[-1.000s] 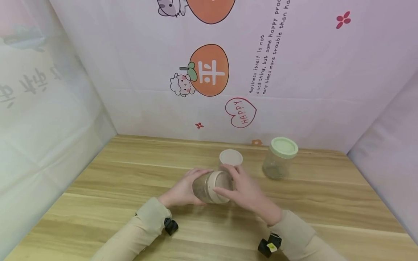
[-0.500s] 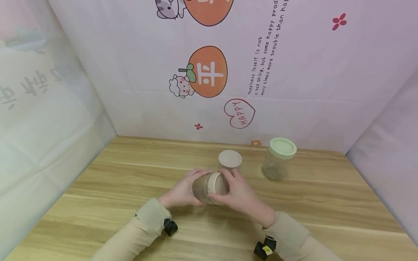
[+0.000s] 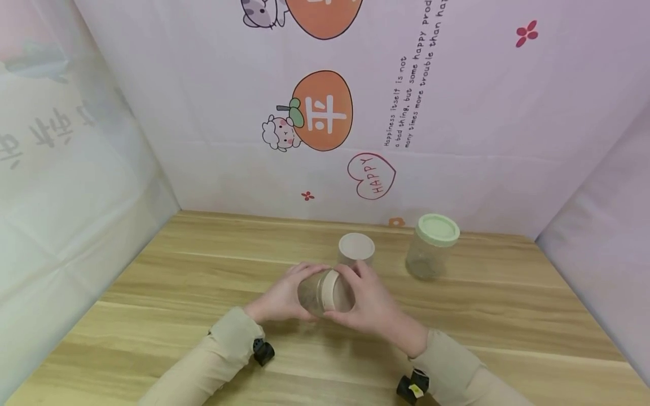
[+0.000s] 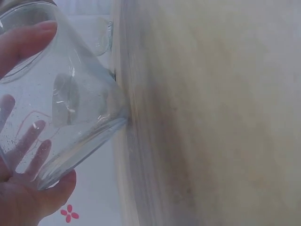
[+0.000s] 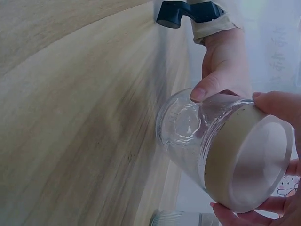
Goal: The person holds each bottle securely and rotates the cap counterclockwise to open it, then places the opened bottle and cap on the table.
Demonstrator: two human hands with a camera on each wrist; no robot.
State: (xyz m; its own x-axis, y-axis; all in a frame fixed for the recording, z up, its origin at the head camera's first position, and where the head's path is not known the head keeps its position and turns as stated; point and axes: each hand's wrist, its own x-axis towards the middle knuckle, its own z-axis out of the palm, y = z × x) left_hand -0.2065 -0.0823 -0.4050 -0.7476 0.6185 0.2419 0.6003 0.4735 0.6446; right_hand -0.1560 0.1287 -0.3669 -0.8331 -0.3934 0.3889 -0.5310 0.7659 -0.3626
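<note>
In the head view a clear glass jar [image 3: 310,294] with a beige lid [image 3: 330,290] is tilted, its lid end toward the right. My left hand [image 3: 278,299] grips the glass body, with thumb and fingers on opposite sides. Through the glass in the left wrist view, several fingers [image 4: 35,150] show behind the jar. My right hand [image 3: 373,307] holds the lid by its rim, fingertips spread around the edge. The right wrist view shows the lid's band [image 5: 228,153] seated on the jar neck. The jar's base edge is close to the wooden table [image 5: 94,117].
Just behind the hands stands another jar with a whitish lid [image 3: 356,247], partly hidden by my right hand. A jar with a pale green lid [image 3: 438,230] stands farther right. Printed cloth [image 3: 228,169] rises behind the table, with cloth on both sides too.
My right hand has moved slightly left and turned on the lid, its thumb now at the lid's lower edge. The left hand keeps its hold on the glass, almost still.
</note>
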